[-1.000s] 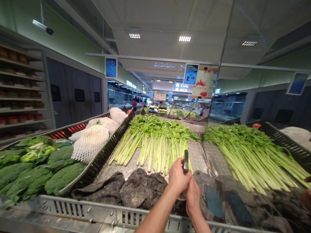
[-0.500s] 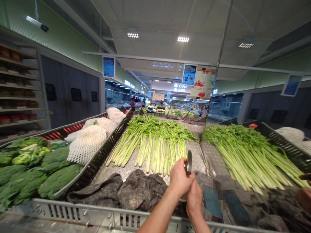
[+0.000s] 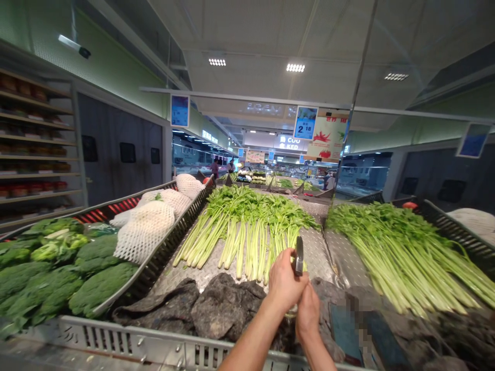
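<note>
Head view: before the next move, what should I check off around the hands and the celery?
1. Left hand has hold of the dark object: ok, it stands up out of the closed fist.
2. Right hand is close by: ok, it is up against the left hand.
3. Right hand's own grip: cannot tell, its fingers are largely hidden.
4. Celery lies spread in order: ok, leaves at the far end, cut ends toward the person.
5. Dark cloth lies flat: not ok, it is bunched up in front of the celery.
6. Broccoli is kept apart from the celery: ok, a crate wall stands between.
</note>
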Demonstrator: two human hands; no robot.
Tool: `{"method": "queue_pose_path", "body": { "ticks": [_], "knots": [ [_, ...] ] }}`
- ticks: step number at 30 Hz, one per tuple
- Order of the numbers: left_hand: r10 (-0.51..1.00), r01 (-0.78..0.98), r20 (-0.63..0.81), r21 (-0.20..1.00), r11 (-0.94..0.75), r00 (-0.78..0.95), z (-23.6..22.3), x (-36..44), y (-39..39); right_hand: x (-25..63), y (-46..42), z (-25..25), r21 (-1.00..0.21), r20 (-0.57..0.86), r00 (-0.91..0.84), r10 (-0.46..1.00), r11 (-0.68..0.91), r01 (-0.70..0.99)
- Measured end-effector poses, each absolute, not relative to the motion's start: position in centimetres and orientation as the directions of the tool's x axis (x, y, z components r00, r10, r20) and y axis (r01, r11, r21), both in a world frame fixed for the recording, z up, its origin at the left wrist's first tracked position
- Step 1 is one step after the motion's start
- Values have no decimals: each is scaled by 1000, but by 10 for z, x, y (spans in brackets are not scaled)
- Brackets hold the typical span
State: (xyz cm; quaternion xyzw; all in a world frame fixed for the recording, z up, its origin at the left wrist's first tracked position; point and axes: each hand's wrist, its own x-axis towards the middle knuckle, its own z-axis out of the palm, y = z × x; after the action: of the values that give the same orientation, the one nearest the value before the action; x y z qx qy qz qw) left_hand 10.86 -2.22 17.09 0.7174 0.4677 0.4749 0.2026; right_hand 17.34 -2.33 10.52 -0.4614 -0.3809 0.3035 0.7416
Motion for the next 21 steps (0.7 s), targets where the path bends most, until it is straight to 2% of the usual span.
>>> {"method": "queue_pose_path", "body": {
  "ticks": [6,10,21],
  "knots": [
    [850,526,519,701,-482,88,171,98,-18,163,-16,102,-912,298,488,820,396,-109],
    [870,562,488,701,-438,69,166,90,-14,155,-11,96,-916,271,465,843,374,-143],
    [863,539,506,727,-426,-1,171,68,-12,136,-8,108,-908,305,401,864,391,-151]
  ]
}}
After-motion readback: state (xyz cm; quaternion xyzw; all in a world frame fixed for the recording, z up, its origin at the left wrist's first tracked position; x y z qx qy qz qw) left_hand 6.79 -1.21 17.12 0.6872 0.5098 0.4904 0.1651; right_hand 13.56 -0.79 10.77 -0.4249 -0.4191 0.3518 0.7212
